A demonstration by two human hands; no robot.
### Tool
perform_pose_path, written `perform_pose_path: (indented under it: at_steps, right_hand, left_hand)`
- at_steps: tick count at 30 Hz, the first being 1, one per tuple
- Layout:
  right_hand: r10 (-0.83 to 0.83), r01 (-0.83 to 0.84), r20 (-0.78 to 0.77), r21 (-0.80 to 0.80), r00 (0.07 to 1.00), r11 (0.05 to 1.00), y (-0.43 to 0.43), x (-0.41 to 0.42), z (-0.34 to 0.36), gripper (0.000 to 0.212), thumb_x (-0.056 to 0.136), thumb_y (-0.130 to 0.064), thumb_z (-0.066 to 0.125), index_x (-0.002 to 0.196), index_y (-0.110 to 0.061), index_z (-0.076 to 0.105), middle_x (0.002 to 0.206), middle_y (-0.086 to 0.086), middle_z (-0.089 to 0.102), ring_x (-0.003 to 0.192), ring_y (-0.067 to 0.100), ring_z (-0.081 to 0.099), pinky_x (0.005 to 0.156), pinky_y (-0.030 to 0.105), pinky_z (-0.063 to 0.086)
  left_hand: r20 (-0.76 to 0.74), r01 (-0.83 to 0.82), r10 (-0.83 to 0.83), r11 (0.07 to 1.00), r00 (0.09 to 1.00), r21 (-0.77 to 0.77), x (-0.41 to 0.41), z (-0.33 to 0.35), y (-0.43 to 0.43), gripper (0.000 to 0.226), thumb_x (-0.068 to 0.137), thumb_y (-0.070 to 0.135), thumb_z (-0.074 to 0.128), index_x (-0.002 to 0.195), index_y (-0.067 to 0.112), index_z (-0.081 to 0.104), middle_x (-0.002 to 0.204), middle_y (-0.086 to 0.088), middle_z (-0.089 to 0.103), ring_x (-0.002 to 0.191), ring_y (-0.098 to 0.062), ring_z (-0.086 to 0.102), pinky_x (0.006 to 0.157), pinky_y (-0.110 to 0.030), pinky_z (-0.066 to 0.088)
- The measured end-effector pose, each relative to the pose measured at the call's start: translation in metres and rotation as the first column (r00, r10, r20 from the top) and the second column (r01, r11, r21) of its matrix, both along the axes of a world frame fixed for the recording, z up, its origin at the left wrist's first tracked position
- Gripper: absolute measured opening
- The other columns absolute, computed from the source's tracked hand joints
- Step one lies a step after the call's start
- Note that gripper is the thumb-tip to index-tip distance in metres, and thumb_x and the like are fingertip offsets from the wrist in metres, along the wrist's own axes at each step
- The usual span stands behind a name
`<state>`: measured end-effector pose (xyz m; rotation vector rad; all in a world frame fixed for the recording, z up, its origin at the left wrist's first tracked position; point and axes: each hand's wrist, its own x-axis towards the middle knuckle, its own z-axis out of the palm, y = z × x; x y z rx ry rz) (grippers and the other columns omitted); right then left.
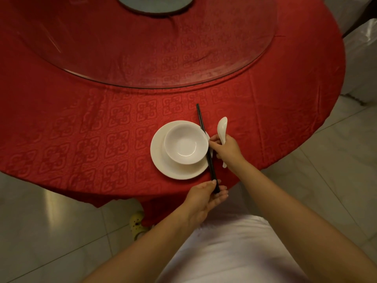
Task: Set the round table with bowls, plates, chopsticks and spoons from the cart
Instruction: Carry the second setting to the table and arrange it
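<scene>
A white bowl sits in a white plate on the round table's red cloth, near the front edge. Dark chopsticks run along the right side of the bowl, over the plate's rim. My left hand pinches their near end at the table edge. My right hand holds a white ceramic spoon just right of the plate, its scoop pointing away from me, and its fingertips touch the chopsticks near the bowl.
A large glass turntable covers the table's centre, with a grey-green dish at the far edge. A white-covered chair stands at right. Pale floor tiles surround the table; a yellow clog shows below the cloth.
</scene>
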<state>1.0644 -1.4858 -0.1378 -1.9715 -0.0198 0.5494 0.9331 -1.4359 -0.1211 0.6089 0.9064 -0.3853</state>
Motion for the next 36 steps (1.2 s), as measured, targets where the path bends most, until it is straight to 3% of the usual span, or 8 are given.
perform_pose_path:
  at_steps: [5, 10, 19, 36]
  right_hand:
    - [-0.004, 0.004, 0.009, 0.020, 1.000, 1.000, -0.0015, 0.0000, -0.0032, 0.017, 0.084, -0.014, 0.066, 0.074, -0.020, 0.054, 0.065, -0.004, 0.053, 0.059, 0.007, 0.051, 0.053, 0.019, 0.041]
    - [0.003, -0.003, 0.008, 0.028, 1.000, 1.000, -0.0015, 0.0008, -0.0029, 0.018, 0.085, -0.015, 0.066, 0.072, -0.020, 0.054, 0.064, -0.004, 0.053, 0.057, 0.007, 0.051, 0.043, 0.008, 0.040]
    - [0.004, -0.004, 0.007, 0.031, 1.000, 1.000, -0.0025, 0.0019, -0.0050, 0.018, 0.084, -0.016, 0.066, 0.072, -0.020, 0.054, 0.065, -0.003, 0.054, 0.058, 0.008, 0.051, 0.053, 0.020, 0.041]
    - [0.014, -0.014, 0.003, 0.026, 1.000, 1.000, -0.0035, 0.0009, -0.0037, 0.019, 0.086, -0.025, 0.064, 0.073, -0.016, 0.054, 0.062, -0.002, 0.054, 0.053, 0.008, 0.048, 0.051, 0.022, 0.040]
  left_hand:
    - [0.011, 0.007, -0.007, 1.000, 1.000, 0.005, 0.0012, -0.0006, -0.0004, 0.017, 0.097, 0.010, 0.046, 0.092, 0.002, 0.060, 0.080, -0.012, 0.064, 0.049, -0.009, 0.066, 0.057, -0.021, 0.058]
    - [0.014, 0.026, -0.026, 0.999, 1.000, 0.026, 0.0028, -0.0021, -0.0008, 0.020, 0.097, 0.013, 0.045, 0.090, 0.004, 0.061, 0.080, -0.010, 0.065, 0.050, -0.007, 0.066, 0.057, -0.019, 0.058]
    - [0.014, 0.054, -0.054, 0.997, 0.998, 0.052, 0.0034, -0.0039, -0.0010, 0.020, 0.098, 0.016, 0.044, 0.092, 0.006, 0.061, 0.080, -0.008, 0.065, 0.062, -0.010, 0.064, 0.059, -0.018, 0.057]
    - [-0.004, 0.059, -0.059, 0.995, 0.998, 0.077, -0.0036, -0.0064, 0.0048, 0.025, 0.096, 0.023, 0.048, 0.104, 0.003, 0.062, 0.087, -0.009, 0.066, 0.073, -0.013, 0.064, 0.058, -0.018, 0.057]
